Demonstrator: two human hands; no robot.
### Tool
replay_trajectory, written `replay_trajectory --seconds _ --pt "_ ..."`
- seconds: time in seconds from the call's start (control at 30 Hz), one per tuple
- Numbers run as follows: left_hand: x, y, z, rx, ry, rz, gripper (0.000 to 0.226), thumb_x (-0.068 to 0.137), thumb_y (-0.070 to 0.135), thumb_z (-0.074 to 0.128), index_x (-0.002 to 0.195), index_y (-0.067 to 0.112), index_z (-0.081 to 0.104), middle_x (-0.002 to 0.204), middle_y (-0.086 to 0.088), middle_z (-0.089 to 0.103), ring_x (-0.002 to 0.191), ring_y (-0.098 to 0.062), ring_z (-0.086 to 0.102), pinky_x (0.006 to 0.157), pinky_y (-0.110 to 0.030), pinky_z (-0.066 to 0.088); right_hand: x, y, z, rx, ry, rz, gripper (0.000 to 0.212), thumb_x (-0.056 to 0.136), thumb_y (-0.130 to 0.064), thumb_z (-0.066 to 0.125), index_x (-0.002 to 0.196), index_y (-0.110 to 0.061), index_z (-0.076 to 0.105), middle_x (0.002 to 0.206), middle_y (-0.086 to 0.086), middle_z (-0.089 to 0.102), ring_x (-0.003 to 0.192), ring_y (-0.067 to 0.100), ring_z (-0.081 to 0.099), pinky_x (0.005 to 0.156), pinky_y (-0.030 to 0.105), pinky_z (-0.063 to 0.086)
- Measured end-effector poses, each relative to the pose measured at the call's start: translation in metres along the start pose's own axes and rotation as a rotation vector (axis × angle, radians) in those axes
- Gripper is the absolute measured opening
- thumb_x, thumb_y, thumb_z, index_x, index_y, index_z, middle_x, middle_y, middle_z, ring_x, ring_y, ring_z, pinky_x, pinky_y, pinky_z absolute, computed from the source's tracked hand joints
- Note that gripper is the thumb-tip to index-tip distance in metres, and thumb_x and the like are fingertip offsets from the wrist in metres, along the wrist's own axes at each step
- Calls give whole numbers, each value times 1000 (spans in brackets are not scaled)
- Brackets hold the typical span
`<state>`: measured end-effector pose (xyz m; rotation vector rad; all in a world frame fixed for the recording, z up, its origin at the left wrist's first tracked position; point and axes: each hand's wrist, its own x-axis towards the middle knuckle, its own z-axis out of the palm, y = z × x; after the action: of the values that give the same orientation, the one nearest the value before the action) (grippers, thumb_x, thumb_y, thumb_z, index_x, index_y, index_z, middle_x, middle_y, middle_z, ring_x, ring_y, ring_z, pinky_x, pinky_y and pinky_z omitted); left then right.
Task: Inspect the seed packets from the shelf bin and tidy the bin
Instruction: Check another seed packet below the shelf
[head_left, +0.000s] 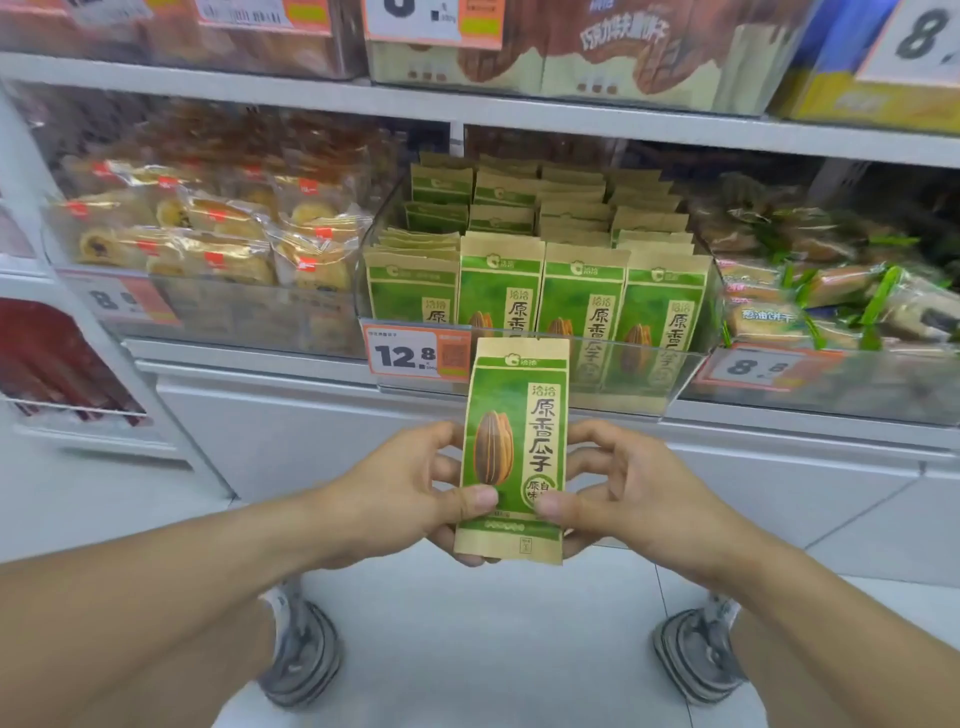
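Observation:
I hold one green and tan sunflower seed packet (514, 431) upright in front of the shelf, printed front facing me. My left hand (410, 488) pinches its lower left edge, thumb on the front and fingers behind. My right hand (618, 483) pinches the lower right edge the same way. Behind and above it stands the clear plastic bin (685, 364), filled with several rows of matching seed packets (582, 301) standing upright. An orange and white 12.8 price tag (410, 356) is fixed to the bin's front left.
A clear bin of wrapped pastries (218, 234) sits to the left, and a bin of green-wrapped biscuits (831, 291) to the right. Boxed snacks (597, 47) fill the shelf above. My two grey shoes (304, 654) stand on the pale tiled floor below.

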<state>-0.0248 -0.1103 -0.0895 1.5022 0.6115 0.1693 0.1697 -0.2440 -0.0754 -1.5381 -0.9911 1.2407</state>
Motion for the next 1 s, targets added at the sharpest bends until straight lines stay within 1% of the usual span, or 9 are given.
replay_trajectory --seconds 0.13,0.27,0.4,0.5,0.63,0.73,0.83,0.9,1.0 --pt "-2 26 -2 33 42 86 43 93 1 65 132 9 49 107 -22 73 85 -43 74 61 -36 60 -8 -11 3 17 -109 -67 74 80 12 79 139 -22 47 125 15 69 92 45 74 83 44 60" --pt "8 44 0 -15 46 153 40 93 0 63 130 4 49 110 -22 73 85 -39 75 61 -37 62 -23 -23 -6 58 -16 -124 75 83 17 71 143 -20 46 122 18 69 98 45 73 88 39 60" --pt "22 50 0 -41 40 171 37 94 -2 61 128 2 49 109 -21 74 83 -37 75 61 -35 61 -34 -33 -22 10 36 -80 67 85 15 70 139 -19 49 120 19 69 98 40 75 89 42 61" --pt "33 62 1 -73 10 181 36 93 0 61 128 2 49 106 -18 76 82 -37 75 61 -35 61 -37 -43 -34 -69 44 -56 68 80 -3 81 137 -26 52 118 12 71 106 33 73 96 46 58" --pt "51 75 11 -87 -66 222 41 92 1 63 131 5 49 109 -17 75 88 -36 75 62 -36 61 -30 -41 -41 69 253 -147 67 75 -13 79 136 -20 52 108 15 74 96 35 75 84 45 62" --pt "59 70 20 -86 -99 219 42 90 4 66 128 5 49 112 -17 74 94 -39 74 64 -39 62 -25 -35 -43 90 327 -201 57 80 -1 75 131 -17 55 101 18 76 82 32 76 73 37 63" --pt "64 65 23 -92 -90 229 45 83 20 71 123 9 52 112 -11 75 97 -32 74 70 -38 62 -22 -26 -42 125 380 -165 53 83 12 71 128 -13 57 95 21 75 75 32 74 67 38 62" --pt "68 65 23 -74 -14 269 44 83 30 68 122 14 56 111 -2 76 97 -19 75 72 -29 59 -18 -20 -38 145 396 -117 53 82 14 71 128 -11 58 92 21 75 72 32 73 66 40 62" --pt "73 71 23 -64 169 360 23 95 26 59 118 21 61 102 6 78 89 -5 74 72 -18 56 -12 -15 -35 115 376 -59 59 83 12 74 132 -15 55 92 20 73 73 37 73 69 43 62"
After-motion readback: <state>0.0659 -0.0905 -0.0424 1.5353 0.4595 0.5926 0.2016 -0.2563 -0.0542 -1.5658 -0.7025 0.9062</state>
